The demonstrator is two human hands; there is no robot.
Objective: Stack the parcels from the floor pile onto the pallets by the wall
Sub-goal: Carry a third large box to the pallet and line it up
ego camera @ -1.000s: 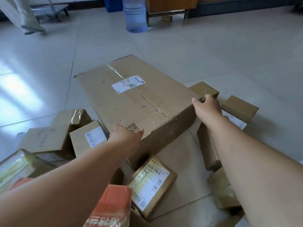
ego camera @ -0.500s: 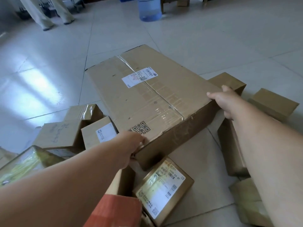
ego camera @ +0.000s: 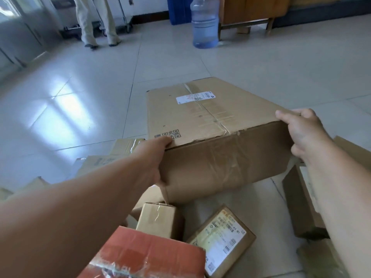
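Head view: large brown taped cardboard box (ego camera: 208, 117) above the floor pile (ego camera: 160, 219), long axis running far; left hand (ego camera: 154, 159) clamps its near-left corner, right hand (ego camera: 301, 133) its near-right corner, equally close.

I see the left arm (ego camera: 80, 207) and the right arm (ego camera: 341, 187), both bare all the way back from the fingers to the edge of my view. The left hand (ego camera: 152, 157) and the right hand (ego camera: 305, 135) are bare too. Each arm gets wider behind the wrist.
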